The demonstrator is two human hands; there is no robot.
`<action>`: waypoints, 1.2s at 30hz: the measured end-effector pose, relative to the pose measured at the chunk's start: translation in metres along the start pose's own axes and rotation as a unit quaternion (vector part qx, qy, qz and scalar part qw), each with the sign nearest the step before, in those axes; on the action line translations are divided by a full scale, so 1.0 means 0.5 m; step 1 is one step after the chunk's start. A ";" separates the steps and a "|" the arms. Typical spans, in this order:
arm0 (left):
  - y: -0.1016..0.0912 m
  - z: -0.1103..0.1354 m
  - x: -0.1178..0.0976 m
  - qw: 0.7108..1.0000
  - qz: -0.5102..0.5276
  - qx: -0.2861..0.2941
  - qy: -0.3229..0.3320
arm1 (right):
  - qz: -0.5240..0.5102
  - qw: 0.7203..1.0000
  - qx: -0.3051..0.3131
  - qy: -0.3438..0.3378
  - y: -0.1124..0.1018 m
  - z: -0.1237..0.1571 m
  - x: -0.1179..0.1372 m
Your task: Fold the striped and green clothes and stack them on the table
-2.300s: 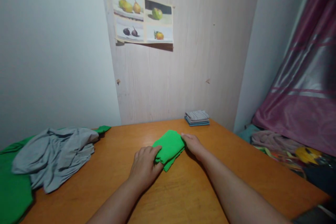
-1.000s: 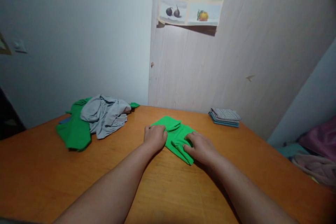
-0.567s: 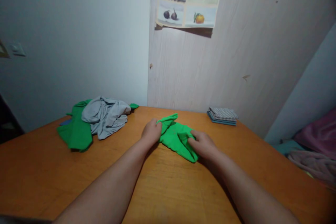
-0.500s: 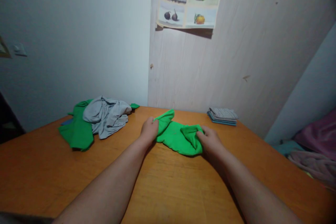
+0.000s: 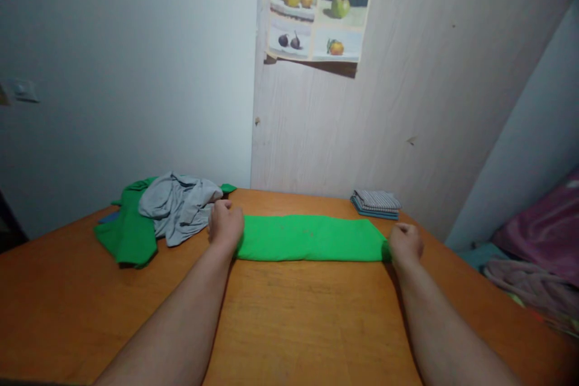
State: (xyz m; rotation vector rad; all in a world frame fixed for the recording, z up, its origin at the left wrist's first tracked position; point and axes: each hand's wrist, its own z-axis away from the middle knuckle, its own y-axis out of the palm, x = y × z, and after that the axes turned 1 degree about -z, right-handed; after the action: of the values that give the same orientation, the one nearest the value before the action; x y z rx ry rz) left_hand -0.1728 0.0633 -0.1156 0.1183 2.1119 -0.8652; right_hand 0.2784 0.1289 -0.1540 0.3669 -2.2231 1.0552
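Observation:
A bright green cloth is stretched out as a long flat band across the table in the head view. My left hand is closed on its left end, close beside a crumpled grey cloth. At the other end, my right hand grips the right corner, where the fabric draws to a point. Both sets of fingertips are hidden behind the fists. What kind of article the green cloth is, I cannot tell.
The wooden table extends to the wall. A grey cloth and a darker green cloth lie heaped at left. Folded striped and teal cloths are stacked at back right. Pink fabric lies beyond the right edge.
My hands have moved apart, left hand leftward and right hand rightward. The bunched green cloth is now pulled out into a wide, flat strip. The view has shifted slightly.

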 end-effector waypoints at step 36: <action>0.081 -0.100 -0.043 0.919 -0.255 0.171 0.246 | 0.235 0.908 0.227 -0.264 0.144 -0.085 0.189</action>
State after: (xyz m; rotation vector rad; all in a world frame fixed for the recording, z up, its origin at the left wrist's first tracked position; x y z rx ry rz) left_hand -0.1770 0.1293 -0.1008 -0.0453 2.4786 -1.6599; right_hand 0.1896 0.2098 -0.1143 0.3473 -2.5925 1.9413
